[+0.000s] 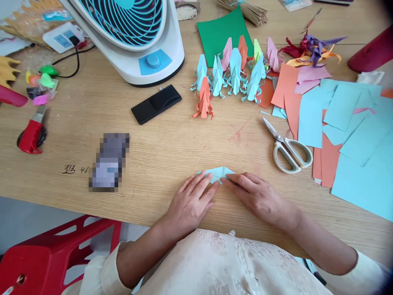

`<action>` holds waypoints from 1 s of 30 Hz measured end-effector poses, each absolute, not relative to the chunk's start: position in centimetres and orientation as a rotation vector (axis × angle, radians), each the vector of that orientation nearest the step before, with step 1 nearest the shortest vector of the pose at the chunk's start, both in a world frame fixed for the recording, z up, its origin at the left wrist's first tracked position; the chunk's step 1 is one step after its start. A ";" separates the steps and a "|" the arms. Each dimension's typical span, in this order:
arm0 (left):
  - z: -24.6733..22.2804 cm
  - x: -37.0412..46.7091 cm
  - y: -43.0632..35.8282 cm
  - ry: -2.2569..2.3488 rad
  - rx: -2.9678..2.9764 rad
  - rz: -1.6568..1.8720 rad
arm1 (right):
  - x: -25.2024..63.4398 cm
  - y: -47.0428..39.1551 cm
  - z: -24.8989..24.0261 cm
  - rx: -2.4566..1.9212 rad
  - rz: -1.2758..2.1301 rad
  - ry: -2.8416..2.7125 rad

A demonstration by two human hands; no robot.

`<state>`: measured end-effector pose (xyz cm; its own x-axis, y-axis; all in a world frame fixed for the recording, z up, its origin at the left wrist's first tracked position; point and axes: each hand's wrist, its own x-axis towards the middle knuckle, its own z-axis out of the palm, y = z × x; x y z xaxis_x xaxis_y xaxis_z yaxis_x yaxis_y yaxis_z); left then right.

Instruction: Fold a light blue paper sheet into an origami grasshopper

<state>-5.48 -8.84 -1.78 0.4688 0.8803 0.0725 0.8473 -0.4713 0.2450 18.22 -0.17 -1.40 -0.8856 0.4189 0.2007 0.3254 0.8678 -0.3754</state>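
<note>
A small piece of folded light-blue paper (221, 172) lies on the wooden table near its front edge, with pointed ends and crease lines. My left hand (192, 198) rests on its left part, fingers stretched out and pressing it flat. At the right end, my right hand (259, 196) has its fingers bent and closed on the paper's edge; the thumb is partly hidden. Beyond the hands stand several folded paper figures, among them an orange one (204, 100) in front and a blue one (236, 73) behind it. Scissors (285, 147) with pale handles lie to the right.
Blue sheets (365, 176) and orange strips cover the table's right side. A white-and-blue fan (153, 61) stands at the back, near a black flat object (156, 104). A blurred phone-like item (109, 162) and a red-handled cutter (32, 135) lie left. A red stool (39, 254) is below.
</note>
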 end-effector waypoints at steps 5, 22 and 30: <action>-2.1 -5.7 -9.2 1.486 2.529 0.306 | 18.3 -0.2 -1.6 -0.558 0.483 -2.763; -1.6 -5.1 -9.3 1.550 2.473 0.246 | 18.2 -0.6 -1.3 -0.633 0.723 -2.556; -1.4 -5.4 -9.1 1.481 2.490 0.215 | 17.8 -0.5 -0.8 -1.151 0.733 -2.328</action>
